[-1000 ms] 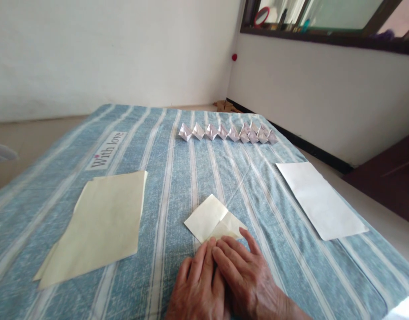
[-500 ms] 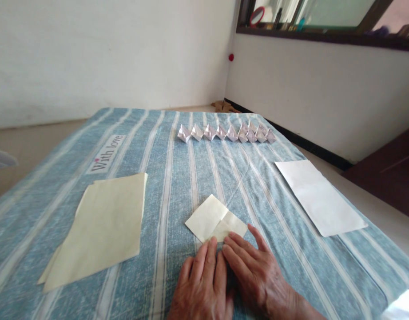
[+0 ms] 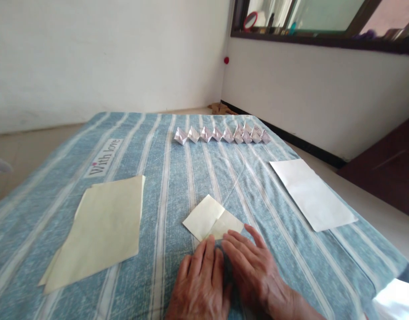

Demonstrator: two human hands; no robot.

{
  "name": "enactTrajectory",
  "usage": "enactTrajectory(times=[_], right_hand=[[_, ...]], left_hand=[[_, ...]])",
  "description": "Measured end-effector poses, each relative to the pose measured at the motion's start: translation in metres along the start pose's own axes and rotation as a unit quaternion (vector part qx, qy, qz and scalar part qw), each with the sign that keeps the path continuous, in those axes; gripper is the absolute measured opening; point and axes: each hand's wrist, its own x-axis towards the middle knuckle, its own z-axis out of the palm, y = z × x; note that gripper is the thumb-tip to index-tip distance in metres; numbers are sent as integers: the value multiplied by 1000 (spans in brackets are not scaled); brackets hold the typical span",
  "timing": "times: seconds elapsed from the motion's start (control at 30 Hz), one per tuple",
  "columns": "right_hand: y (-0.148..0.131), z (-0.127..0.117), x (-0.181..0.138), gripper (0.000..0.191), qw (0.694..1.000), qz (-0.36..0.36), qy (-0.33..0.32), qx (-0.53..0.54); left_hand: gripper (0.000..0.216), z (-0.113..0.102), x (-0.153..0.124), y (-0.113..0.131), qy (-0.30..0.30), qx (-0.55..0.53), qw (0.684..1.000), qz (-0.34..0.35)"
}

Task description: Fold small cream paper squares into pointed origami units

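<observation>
A pale yellow folded paper [image 3: 211, 218] lies on the blue striped cloth [image 3: 177, 178] just ahead of my hands. My left hand [image 3: 199, 284] rests flat with fingers stretched out, its fingertips at the paper's near edge. My right hand [image 3: 257, 275] lies flat beside it, fingers extended onto the paper's near right corner. Both hands press down and hold nothing up. A row of several small white folded paper boats [image 3: 220, 134] stands at the far side of the cloth.
A stack of pale yellow sheets [image 3: 101, 226] lies to the left. A white sheet [image 3: 311, 193] lies to the right near the cloth's edge. A thin thread [image 3: 237, 178] runs across the cloth. Walls and a window ledge [image 3: 324, 38] stand beyond.
My hands have slid slightly back toward me along the paper's near edge, uncovering a little more of it. The view has shifted a bit to the right.
</observation>
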Motion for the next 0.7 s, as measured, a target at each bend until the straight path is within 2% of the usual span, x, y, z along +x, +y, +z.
enactTrajectory(times=[0.2, 0.53, 0.7], right_hand=[[-9, 12, 6, 33, 999, 8, -18, 41], [-10, 11, 6, 32, 999, 19, -14, 33], [-11, 17, 1, 31, 999, 43, 17, 28]], left_hand=[[35, 2, 0, -1, 19, -17, 1000, -8], [36, 3, 1, -3, 19, -31, 999, -5], [36, 1, 0, -4, -5, -7, 1000, 13]])
